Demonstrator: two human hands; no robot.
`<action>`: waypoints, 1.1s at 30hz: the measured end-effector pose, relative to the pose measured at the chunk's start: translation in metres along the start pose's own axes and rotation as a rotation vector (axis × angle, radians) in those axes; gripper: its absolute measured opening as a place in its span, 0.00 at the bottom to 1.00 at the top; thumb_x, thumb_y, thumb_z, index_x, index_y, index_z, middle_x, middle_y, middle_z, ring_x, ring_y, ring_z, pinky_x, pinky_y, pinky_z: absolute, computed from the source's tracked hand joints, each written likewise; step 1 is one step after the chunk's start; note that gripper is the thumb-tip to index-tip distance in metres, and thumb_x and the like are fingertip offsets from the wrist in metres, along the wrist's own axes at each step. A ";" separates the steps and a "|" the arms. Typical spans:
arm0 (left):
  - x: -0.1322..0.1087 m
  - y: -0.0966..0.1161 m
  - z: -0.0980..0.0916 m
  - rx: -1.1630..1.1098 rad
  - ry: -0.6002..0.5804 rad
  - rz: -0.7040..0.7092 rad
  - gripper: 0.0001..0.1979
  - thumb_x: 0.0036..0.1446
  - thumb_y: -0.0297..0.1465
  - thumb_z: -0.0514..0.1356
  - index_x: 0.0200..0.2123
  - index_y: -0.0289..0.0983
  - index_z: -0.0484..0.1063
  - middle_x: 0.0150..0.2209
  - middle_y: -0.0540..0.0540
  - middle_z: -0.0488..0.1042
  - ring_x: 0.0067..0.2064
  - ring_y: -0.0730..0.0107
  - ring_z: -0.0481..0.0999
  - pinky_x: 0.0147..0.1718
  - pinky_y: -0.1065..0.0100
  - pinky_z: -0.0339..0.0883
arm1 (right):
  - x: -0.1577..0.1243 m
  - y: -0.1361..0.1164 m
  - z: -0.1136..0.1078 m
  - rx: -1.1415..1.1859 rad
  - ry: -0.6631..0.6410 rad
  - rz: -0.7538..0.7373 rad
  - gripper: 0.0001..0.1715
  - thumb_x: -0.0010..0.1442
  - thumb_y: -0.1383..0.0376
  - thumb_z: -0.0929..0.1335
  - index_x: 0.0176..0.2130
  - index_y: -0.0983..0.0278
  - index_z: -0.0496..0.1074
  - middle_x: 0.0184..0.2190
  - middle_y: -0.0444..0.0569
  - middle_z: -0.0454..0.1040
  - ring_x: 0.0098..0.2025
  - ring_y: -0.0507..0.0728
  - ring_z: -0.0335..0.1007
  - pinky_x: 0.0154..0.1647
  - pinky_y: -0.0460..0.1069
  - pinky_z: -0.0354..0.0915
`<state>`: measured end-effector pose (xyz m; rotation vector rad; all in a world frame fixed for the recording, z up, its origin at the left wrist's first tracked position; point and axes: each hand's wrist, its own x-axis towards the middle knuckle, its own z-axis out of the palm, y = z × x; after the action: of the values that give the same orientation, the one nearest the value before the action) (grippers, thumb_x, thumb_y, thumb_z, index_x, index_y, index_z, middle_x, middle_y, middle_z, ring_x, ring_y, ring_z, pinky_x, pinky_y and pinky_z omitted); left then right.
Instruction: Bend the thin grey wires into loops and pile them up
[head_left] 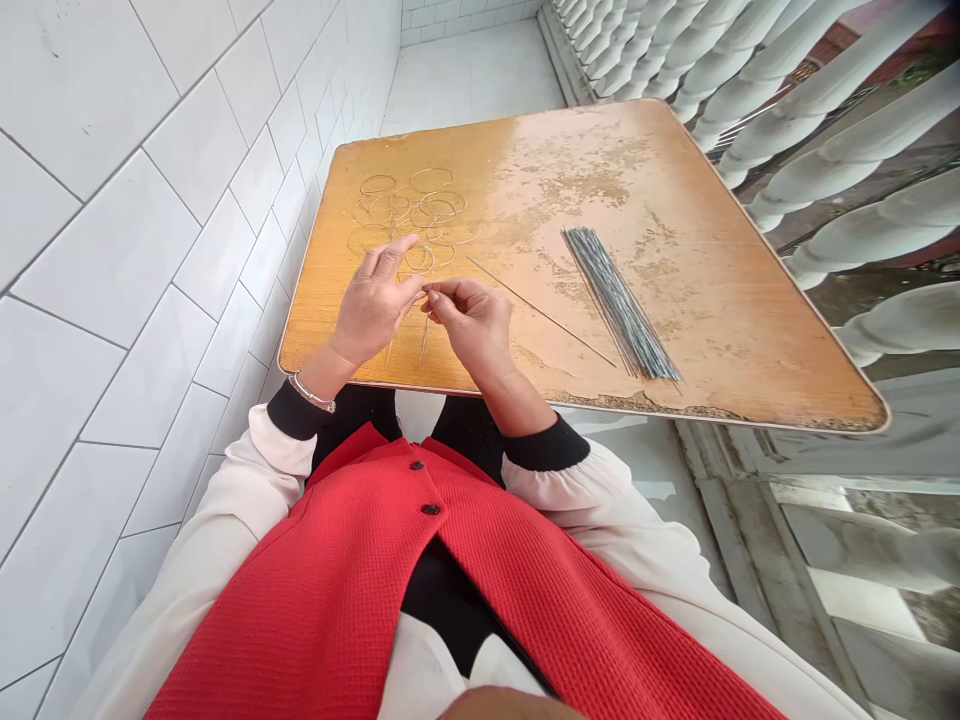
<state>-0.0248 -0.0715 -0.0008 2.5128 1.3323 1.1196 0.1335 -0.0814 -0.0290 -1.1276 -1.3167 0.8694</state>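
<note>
My left hand [373, 308] and my right hand [469, 325] meet above the near edge of a worn orange wooden tabletop [720, 270]. Their fingertips pinch a thin metal wire [424, 338], whose end hangs down towards the table. Just beyond my left hand lies a loose tangle of thin wire rings [409, 212]. To the right of my right hand rests a single straight wire [540, 310]. Further right lies a bundle of dark straight wires [619, 305].
A white tiled wall [150, 250] runs along the table's left side. White turned balusters [810, 130] stand beyond its right side. A bracelet [311, 393] circles my left wrist. My red vest [427, 560] fills the bottom of the view.
</note>
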 end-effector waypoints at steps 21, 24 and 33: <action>-0.003 -0.022 0.024 0.015 0.084 0.101 0.12 0.71 0.38 0.52 0.43 0.43 0.75 0.66 0.43 0.69 0.41 0.71 0.80 0.50 0.59 0.75 | -0.003 0.005 0.006 0.309 -0.048 0.069 0.13 0.56 0.59 0.75 0.36 0.63 0.72 0.27 0.42 0.78 0.20 0.47 0.71 0.22 0.43 0.70; -0.004 -0.023 0.022 -0.011 0.084 0.117 0.12 0.71 0.37 0.52 0.42 0.43 0.75 0.66 0.43 0.68 0.43 0.70 0.80 0.50 0.59 0.75 | -0.003 0.004 0.005 0.313 -0.062 0.059 0.12 0.56 0.61 0.75 0.37 0.62 0.72 0.27 0.41 0.78 0.21 0.47 0.71 0.23 0.44 0.70; -0.003 -0.025 0.014 -0.018 0.026 0.120 0.14 0.70 0.42 0.54 0.41 0.43 0.76 0.64 0.43 0.72 0.38 0.73 0.79 0.45 0.60 0.76 | -0.002 0.008 0.000 0.376 -0.139 0.019 0.15 0.53 0.59 0.76 0.38 0.61 0.72 0.25 0.39 0.74 0.20 0.46 0.67 0.21 0.44 0.66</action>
<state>-0.0340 -0.0543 -0.0223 2.6048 1.1847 1.1849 0.1338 -0.0812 -0.0372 -0.7971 -1.1906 1.1707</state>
